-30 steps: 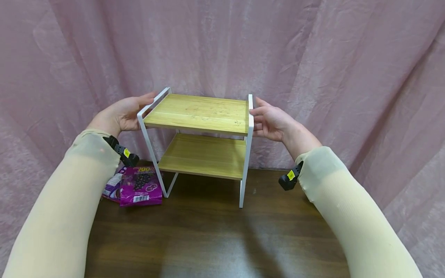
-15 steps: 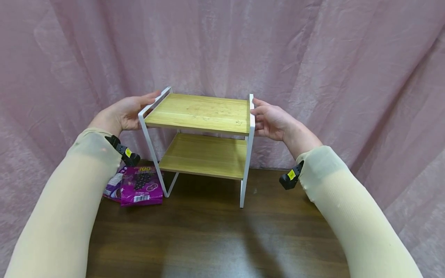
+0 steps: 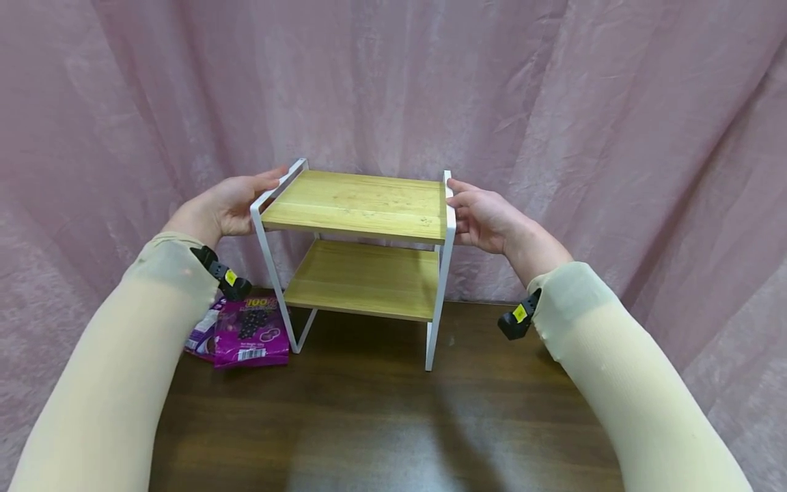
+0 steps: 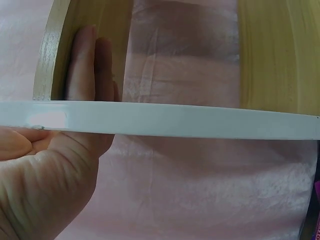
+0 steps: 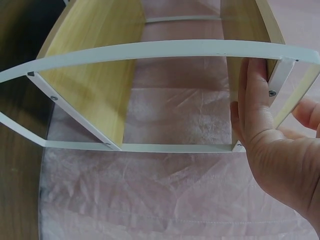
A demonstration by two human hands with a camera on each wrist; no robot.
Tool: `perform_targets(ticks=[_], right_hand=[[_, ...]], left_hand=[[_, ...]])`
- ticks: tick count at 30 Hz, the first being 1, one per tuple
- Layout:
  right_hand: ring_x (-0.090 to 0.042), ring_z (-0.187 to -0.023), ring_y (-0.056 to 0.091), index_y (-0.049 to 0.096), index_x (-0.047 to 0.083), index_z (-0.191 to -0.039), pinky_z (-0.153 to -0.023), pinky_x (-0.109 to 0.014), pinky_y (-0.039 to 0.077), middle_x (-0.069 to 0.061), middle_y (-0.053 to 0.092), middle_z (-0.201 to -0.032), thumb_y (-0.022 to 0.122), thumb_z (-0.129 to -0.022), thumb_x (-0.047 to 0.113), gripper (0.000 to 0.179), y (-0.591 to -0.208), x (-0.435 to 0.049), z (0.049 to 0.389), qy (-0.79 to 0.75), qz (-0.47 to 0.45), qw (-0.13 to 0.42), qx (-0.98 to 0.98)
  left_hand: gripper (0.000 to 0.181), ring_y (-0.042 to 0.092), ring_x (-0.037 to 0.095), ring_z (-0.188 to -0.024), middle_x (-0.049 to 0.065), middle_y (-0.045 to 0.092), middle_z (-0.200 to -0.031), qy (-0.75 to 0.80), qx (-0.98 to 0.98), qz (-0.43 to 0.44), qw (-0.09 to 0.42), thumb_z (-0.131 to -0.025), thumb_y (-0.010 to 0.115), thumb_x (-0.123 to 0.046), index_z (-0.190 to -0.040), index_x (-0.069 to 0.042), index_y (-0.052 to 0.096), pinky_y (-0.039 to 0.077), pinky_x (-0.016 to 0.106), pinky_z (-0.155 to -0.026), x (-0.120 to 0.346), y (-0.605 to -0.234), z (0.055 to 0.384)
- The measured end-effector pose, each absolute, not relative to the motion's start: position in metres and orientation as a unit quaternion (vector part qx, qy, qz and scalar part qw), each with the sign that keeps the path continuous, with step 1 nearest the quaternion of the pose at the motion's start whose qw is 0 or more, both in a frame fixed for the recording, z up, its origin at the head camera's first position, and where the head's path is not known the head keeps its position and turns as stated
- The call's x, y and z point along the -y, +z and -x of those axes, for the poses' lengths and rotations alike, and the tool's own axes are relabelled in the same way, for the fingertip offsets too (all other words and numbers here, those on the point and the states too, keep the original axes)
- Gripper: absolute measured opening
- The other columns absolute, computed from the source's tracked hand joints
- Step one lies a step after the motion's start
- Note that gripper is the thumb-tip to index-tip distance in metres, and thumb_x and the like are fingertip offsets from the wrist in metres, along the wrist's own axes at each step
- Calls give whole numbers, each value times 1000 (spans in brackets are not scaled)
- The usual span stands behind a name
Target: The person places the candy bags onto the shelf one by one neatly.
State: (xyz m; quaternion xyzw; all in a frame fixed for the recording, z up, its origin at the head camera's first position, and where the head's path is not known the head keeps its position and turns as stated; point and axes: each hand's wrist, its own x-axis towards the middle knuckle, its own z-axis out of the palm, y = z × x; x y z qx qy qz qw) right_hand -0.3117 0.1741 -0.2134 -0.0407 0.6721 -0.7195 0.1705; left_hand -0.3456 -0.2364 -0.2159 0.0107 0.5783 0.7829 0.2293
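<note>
A two-tier shelf rack (image 3: 363,277) with light wooden boards and white metal side frames stands upright on the table, before the curtain. At its upper left side, my left hand (image 3: 227,205) holds the top tier. The left wrist view shows that hand's fingers (image 4: 82,65) reaching past the white rail and lying along the underside of the board. On the opposite side, my right hand (image 3: 488,220) holds the top tier, its fingers (image 5: 257,95) passing through the frame under the board and the thumb on the outer side. Both boards carry nothing.
A purple snack bag (image 3: 252,335) with grapes printed on it lies beside the rack's left leg, over another purple packet (image 3: 201,335). The brown wooden table (image 3: 369,424) extends in front. A pink curtain (image 3: 381,82) hangs close behind.
The rack's top has shifted slightly to the right, and both hands have moved along with it. The whole view has dropped a little. The snack bags lie as before.
</note>
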Motion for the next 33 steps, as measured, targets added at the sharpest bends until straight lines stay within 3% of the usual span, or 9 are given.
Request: perform_targets(ticks=[8, 24, 33], right_hand=[[-16, -79, 69, 11, 33, -166, -75, -33, 61, -14, 57, -120, 40, -109, 13, 67, -212, -180, 309, -718, 37, 163, -675], [-17, -80, 71, 10, 33, -166, -77, -33, 61, -9, 69, -107, 41, -109, 11, 68, -209, -188, 307, -709, 39, 168, -684], [-16, -88, 72, 9, 33, -166, -78, -33, 62, -10, 69, -115, 42, -110, 12, 69, -208, -202, 303, -701, 39, 167, -692]], left_hand=[[55, 73, 21, -83, 7, 65, -116, 786, -576, -6, 223, -112, 38, -28, -162, -47, 23, 63, 35, -75, 230, -214, 343], [56, 71, 19, -75, 5, 64, -110, 781, -586, -22, 214, -112, 35, -28, -163, -45, 17, 63, 32, -67, 221, -215, 334], [55, 71, 19, -76, 6, 64, -111, 781, -588, -23, 211, -113, 34, -28, -163, -44, 19, 63, 33, -68, 209, -215, 333]])
